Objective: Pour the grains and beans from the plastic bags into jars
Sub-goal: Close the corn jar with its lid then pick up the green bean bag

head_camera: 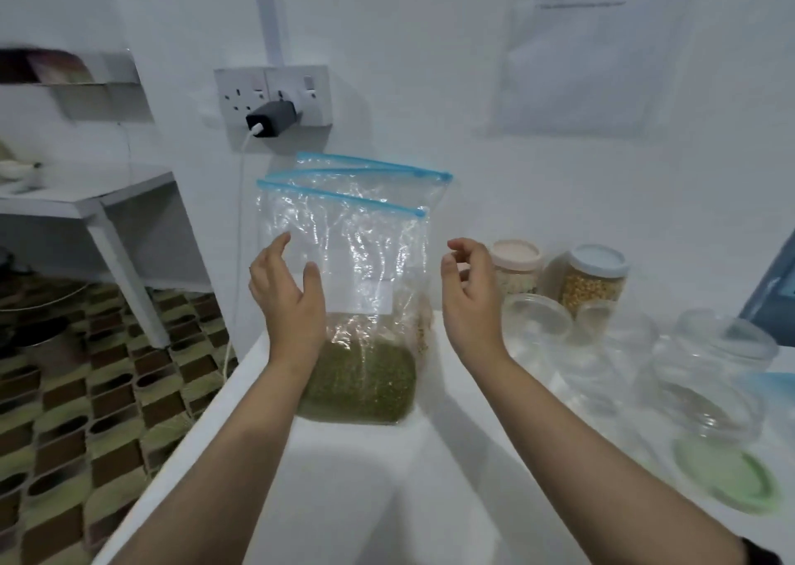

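On the white surface (344, 500), both hands, left hand (287, 293) and right hand (469, 302), hover released beside the green bean bag (357, 349); I'd grip high, near the zip.

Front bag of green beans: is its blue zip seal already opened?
No, the blue zip seal on the front bag runs as one closed strip, with both hands beside it.

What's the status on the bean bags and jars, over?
Left hand and right hand open, flanking front bag of green beans, gripping nothing. Bag zipped, upright. Empty jars wait right. Nothing blocking.
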`<state>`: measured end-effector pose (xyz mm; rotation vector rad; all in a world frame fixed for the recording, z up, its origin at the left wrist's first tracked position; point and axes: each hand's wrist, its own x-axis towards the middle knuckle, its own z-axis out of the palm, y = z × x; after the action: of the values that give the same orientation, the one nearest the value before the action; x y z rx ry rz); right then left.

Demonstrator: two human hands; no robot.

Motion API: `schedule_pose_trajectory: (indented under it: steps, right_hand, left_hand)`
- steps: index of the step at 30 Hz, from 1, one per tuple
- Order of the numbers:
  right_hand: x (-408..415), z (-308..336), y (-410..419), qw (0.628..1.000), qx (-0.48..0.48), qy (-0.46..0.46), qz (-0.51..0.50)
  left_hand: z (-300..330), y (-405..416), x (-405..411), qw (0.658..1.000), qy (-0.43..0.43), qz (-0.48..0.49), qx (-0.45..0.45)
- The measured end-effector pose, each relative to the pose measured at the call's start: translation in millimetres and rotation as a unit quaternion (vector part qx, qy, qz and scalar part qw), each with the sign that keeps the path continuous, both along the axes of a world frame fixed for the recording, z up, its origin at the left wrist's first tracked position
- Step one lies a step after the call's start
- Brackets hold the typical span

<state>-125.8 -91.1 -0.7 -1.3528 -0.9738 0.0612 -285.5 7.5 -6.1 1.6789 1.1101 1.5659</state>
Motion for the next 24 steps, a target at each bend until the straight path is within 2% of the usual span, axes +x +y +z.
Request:
schedule_pose_trajectory:
  steps: [4, 7, 15, 21, 24]
  right_hand:
    - [-15, -32, 59, 0.991, -0.111, 0.07, -0.031]
    - [-24, -43, 75, 0.984, -0.138, 0.107, -0.024]
    - [-37, -36, 70, 0.994, -0.07, 0.084, -0.016]
    - [-38, -24, 33, 0.995, 0.022, 0.092, -0.023]
    - [-37, -20, 7, 0.995, 0.04, 0.084, -0.025]
  left_hand:
    - [-18, 54, -20, 0.992, 0.078, -0.038, -0.092]
    - [-23, 68, -30, 0.993, 0.053, -0.056, -0.094]
    - [-30, 73, -42, 0.995, -0.017, -0.088, -0.053]
    - [-22, 47, -42, 0.987, -0.064, -0.144, -0.03]
    - [-14, 27, -36, 0.984, -0.085, -0.157, -0.018]
